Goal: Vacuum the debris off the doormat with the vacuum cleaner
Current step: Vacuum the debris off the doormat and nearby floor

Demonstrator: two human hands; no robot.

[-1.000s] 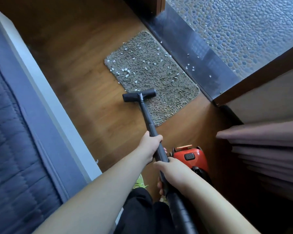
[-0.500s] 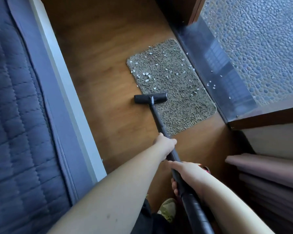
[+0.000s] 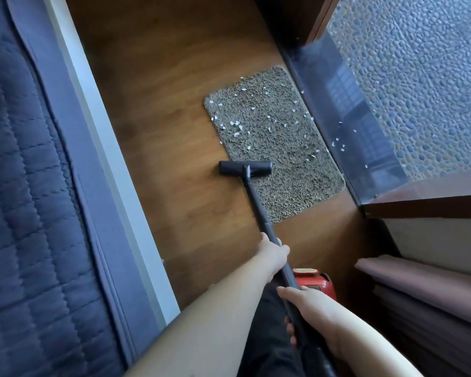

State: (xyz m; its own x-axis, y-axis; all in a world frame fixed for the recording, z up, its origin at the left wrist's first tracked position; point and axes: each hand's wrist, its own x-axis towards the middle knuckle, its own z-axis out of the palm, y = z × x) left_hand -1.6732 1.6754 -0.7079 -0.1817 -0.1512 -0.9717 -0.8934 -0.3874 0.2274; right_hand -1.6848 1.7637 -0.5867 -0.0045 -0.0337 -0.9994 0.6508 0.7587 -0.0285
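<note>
The rigid black wand (image 3: 256,205) is gripped by both hands: the left hand (image 3: 273,254) higher, the right hand (image 3: 309,303) lower. The T-shaped floor head (image 3: 245,168) straddles the left edge of the coarse, rectangular doormat (image 3: 280,148). White flecks, seemingly paper (image 3: 237,129), litter its far half. Bare wood floor (image 3: 161,131) lies open leftward.
</note>
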